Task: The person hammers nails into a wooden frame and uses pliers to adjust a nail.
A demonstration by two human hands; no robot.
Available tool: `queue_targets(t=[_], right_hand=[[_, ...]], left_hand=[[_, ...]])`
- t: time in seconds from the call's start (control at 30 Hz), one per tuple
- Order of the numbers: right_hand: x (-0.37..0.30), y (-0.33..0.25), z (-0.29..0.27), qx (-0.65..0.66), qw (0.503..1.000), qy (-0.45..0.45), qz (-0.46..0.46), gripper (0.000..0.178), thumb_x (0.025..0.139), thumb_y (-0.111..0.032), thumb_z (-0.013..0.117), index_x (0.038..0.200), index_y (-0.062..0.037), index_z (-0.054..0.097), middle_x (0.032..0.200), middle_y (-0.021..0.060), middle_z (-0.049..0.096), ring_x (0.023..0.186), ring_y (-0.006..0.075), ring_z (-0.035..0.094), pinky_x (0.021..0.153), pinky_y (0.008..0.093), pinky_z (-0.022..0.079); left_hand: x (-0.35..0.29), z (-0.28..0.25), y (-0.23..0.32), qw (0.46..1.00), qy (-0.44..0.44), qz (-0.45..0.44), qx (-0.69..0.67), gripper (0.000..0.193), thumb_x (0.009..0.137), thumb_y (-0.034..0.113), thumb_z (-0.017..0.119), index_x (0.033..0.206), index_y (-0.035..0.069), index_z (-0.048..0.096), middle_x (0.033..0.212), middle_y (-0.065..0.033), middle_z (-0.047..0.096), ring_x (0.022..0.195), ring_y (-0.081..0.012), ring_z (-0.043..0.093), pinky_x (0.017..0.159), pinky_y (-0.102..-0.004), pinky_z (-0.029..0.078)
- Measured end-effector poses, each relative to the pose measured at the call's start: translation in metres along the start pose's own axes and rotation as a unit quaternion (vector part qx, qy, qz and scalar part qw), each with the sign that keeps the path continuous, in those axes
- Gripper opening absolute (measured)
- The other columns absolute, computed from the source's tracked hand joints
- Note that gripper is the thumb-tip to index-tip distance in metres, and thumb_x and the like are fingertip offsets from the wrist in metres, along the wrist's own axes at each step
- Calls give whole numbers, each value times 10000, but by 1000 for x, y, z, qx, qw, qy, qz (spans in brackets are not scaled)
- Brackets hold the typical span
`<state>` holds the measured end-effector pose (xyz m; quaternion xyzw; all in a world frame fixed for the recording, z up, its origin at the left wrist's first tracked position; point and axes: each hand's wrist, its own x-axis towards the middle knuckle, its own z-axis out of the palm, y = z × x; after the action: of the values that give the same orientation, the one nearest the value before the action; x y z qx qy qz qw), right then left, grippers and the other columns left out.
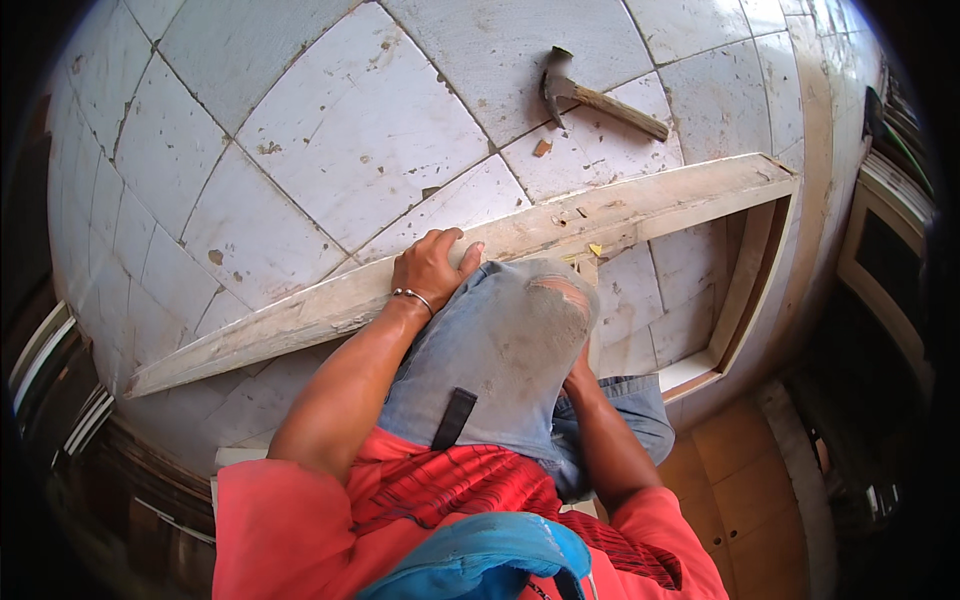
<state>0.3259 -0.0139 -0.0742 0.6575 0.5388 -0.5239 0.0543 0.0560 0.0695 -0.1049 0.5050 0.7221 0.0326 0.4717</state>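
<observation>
A long wooden frame, whitish and worn, lies on edge across the floor in front of me. My left hand is curled over its top beam, left of my bent knee, with a beaded bracelet at the wrist. My knee, in dusty torn jeans, presses close against the beam. Behind that knee, only the back part of my right hand shows, near a crosspiece of the frame; its fingers are hidden. Beyond the beam a claw hammer with a wooden handle rests on the tiles.
White chipped tiles cover the floor. A small brown chip lies below the hammer, and a yellow scrap sits on the beam. Stacked frames line the right side; more boards stand at the left.
</observation>
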Motion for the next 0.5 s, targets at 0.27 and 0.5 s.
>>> queue_targets(t=[0.27,0.5], right_hand=[[-6,-75,-133,63,978,193,49,350,1025,-242,596,1266,-2,677,794,171,662,734,179,640,694,344,508],[58,-115,-151,69,995,65,-34,396,1018,-350,607,1031,23,740,727,132,657,706,168,624,663,348,503]], left_hand=[[11,7,-8,998,-5,13,-56,433,905,470,733,1075,72,748,1084,-185,751,988,-302,744,845,-389,581],[40,-40,107,896,-132,123,-407,308,950,200,746,1162,-23,729,982,-84,748,894,-132,695,812,-300,575]])
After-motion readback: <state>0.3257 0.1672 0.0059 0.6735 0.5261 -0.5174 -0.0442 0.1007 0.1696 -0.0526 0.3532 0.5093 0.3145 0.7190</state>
